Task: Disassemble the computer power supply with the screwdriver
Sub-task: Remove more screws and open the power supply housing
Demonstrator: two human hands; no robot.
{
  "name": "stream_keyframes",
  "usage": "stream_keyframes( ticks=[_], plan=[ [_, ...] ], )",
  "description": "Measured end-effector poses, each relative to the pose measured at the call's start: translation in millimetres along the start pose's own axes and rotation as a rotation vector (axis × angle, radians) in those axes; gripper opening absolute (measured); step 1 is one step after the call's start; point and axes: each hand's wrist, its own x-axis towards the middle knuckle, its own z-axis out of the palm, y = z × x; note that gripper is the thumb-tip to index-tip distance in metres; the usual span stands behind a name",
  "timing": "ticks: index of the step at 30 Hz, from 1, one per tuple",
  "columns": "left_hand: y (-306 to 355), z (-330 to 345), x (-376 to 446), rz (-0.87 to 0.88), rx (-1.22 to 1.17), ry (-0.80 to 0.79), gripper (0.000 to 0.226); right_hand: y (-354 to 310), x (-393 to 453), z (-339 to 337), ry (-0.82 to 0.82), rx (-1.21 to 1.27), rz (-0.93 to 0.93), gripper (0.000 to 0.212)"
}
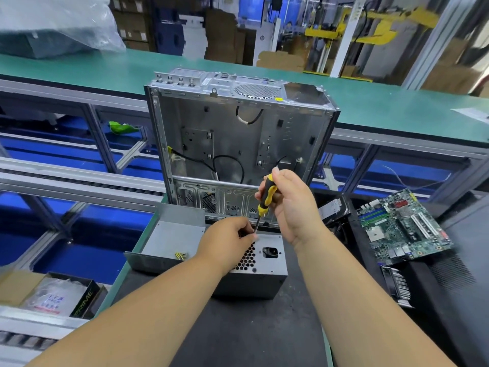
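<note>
The grey metal power supply (267, 263) lies on the dark mat in front of me, its honeycomb vent and power socket facing up. My right hand (291, 205) grips the black-and-yellow screwdriver (266, 198) by the handle, shaft pointing down to the unit's far top edge. My left hand (227, 239) rests on the power supply's top, fingers pinched around the shaft near the tip. The tip itself is hidden behind those fingers.
An empty computer case (238, 144) stands upright just behind the power supply. A loose grey metal cover (169, 234) lies to the left. A green motherboard (404, 229) and a heatsink (397, 284) sit on the right. A box (60, 298) sits low left by the conveyor rails.
</note>
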Motion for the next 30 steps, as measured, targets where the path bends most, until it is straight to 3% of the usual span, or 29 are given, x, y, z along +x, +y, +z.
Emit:
stream_keyframes(
  ticks=[4,9,14,23,30],
  plan=[
    [0,1,8,-0.029,0.013,-0.037,0.022,8,8,5,0.139,-0.015,0.035,0.037],
    [-1,1,15,-0.016,0.044,-0.062,0.021,10,17,18,0.070,0.124,0.116,0.050],
    [-3,2,17,0.009,0.035,-0.075,0.022,15,21,16,0.020,-0.033,0.009,0.026],
    [-6,2,20,0.092,0.029,-0.101,0.015,5,19,17,0.245,-0.127,0.009,0.022],
    [-9,5,24,0.118,0.032,-0.099,0.016,7,12,29,0.274,-0.155,-0.026,0.030]
  ],
)
